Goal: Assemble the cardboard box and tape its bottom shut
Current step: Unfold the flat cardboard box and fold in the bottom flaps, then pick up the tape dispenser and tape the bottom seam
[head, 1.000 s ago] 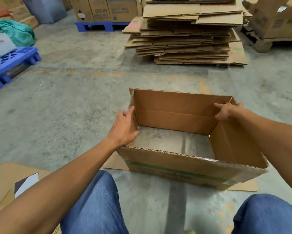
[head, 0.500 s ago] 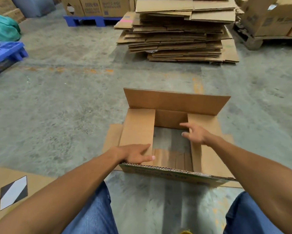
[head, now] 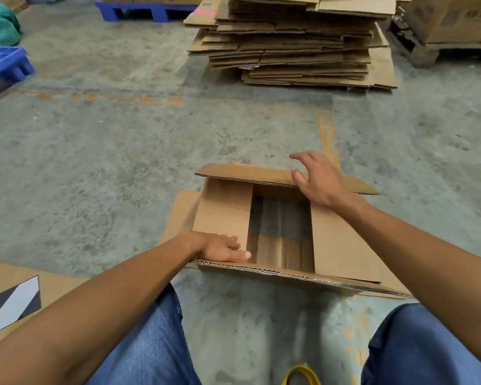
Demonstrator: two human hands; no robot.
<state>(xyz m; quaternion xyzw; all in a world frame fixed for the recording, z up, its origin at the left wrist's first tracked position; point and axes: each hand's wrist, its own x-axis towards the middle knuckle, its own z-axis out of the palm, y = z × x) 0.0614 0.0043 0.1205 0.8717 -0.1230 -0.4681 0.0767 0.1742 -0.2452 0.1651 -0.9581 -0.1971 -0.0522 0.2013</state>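
The brown corrugated cardboard box (head: 342, 245) sits on the concrete floor (head: 122, 162) between the person's knees, two flaps folded inward. The left hand (head: 219, 248) presses flat on one; the right hand (head: 317, 179), fingers spread, touches the far flap. No print is readable.

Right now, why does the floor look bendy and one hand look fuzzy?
Head view: the wide lens curves the floor at the edges; the right hand is smeared by motion blur, while the left hand on the box looks sharp.
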